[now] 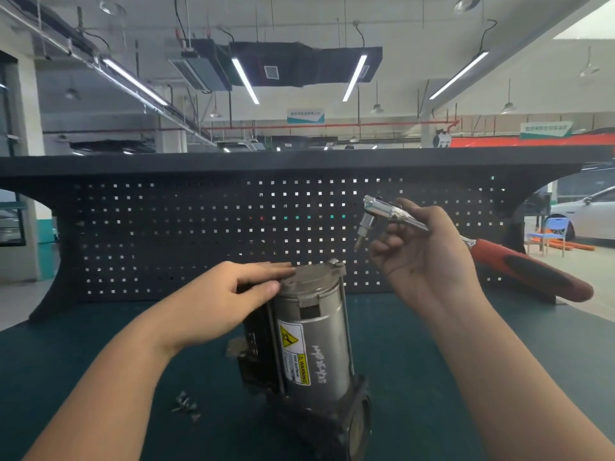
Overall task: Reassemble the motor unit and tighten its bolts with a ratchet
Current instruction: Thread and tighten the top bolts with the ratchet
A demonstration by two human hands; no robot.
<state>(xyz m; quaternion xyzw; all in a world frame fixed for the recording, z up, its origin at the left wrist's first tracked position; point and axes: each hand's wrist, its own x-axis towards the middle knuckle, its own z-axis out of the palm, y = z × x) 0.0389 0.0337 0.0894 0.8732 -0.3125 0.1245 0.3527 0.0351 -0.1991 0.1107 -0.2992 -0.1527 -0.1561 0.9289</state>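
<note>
Steadying the motor unit (316, 341) with my left hand (229, 294): fingers straight and flat against the rim of its top cap, thumb alongside, nothing gripped. Purpose, as I judge it, is to keep the unit from tipping or turning once torque goes on. The unit stands upright on the green bench (83, 347), warning label facing me, dark base nearest me.

My right hand (422, 254) is raised above and to the right of the unit, fingers curled round the shaft of the ratchet (396, 216) close to its head; the red handle trails away to the right. Choking up this far probably gives finer aim for seating the socket. Socket points down, clear of the unit.

One bolt (336, 263) shows at the cap's far-right edge. Loose screws (186, 405) lie on the bench left of the unit's base.

Next: lower socket onto that bolt.
</note>
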